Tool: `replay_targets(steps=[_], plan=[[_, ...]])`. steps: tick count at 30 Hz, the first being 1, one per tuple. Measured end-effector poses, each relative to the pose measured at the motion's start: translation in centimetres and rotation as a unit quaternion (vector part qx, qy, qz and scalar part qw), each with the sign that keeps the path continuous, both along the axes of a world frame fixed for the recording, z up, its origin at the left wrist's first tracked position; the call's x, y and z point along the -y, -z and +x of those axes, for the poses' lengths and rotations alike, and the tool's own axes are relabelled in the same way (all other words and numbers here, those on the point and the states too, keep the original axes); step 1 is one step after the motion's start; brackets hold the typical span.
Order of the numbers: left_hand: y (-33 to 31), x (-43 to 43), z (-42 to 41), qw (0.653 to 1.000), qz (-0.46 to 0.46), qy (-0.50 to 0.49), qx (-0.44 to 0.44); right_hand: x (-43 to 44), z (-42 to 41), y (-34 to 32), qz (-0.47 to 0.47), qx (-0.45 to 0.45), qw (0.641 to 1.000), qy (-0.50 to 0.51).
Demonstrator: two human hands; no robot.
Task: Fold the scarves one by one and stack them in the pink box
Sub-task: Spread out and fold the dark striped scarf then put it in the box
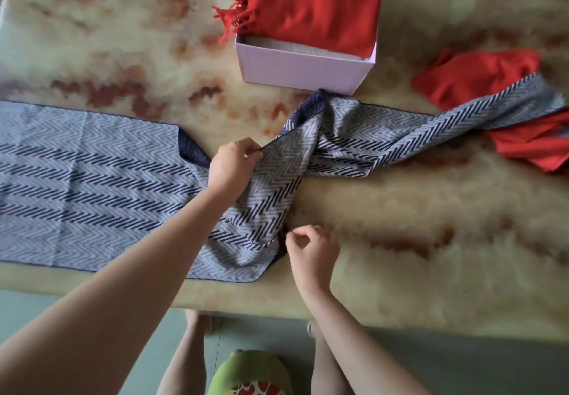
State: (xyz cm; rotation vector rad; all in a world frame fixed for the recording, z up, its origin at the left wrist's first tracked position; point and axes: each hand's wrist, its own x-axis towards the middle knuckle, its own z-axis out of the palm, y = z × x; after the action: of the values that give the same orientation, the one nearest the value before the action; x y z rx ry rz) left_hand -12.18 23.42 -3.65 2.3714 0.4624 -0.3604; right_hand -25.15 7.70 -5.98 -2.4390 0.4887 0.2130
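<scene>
A long blue-and-white zigzag scarf (80, 176) stretches across the table, flat on the left and twisted in the middle. My left hand (232, 165) pinches its upper edge at the twist. Near the front edge, my right hand (311, 251) has thumb and forefinger together at the scarf's lower corner; whether cloth is between them I cannot tell. The pink box (303, 69) stands behind, with a folded red fringed scarf (311, 0) draped in it. Another red scarf (480, 77) lies crumpled at the right, partly under the striped one.
The table (431, 240) has a cream and rust marbled top; its front edge runs just below my hands. Beneath it I see green floor, bare legs and a green slipper (249, 373).
</scene>
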Motion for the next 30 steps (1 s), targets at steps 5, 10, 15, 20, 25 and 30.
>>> replay_targets(steps=[5, 10, 15, 20, 25, 30], plan=[[-0.8, 1.5, 1.8, 0.998, -0.056, -0.013, -0.006, 3.0, -4.2, -1.9, 0.001, 0.032, 0.989, 0.146], [-2.6, 5.7, 3.9, 0.995, -0.083, 0.05, -0.012, 3.4, -9.6, -2.1, 0.011, -0.047, 0.969, 0.241], [-3.5, 8.3, 4.9, 0.994, -0.007, 0.096, -0.041, 4.4, -6.6, -1.7, 0.032, -0.038, 0.967, 0.249], [-2.4, 7.5, 5.3, 0.989, 0.037, 0.116, -0.082, 5.0, -2.4, 0.7, 0.045, -0.066, 0.984, 0.156], [-1.7, 7.2, 5.3, 0.991, 0.005, 0.114, -0.071, 3.7, -2.1, 1.2, 0.054, -0.139, 0.983, 0.105], [-1.4, 7.3, 6.0, 0.986, -0.134, 0.056, -0.079, 3.5, -3.3, -0.3, 0.175, -0.129, 0.953, 0.213]])
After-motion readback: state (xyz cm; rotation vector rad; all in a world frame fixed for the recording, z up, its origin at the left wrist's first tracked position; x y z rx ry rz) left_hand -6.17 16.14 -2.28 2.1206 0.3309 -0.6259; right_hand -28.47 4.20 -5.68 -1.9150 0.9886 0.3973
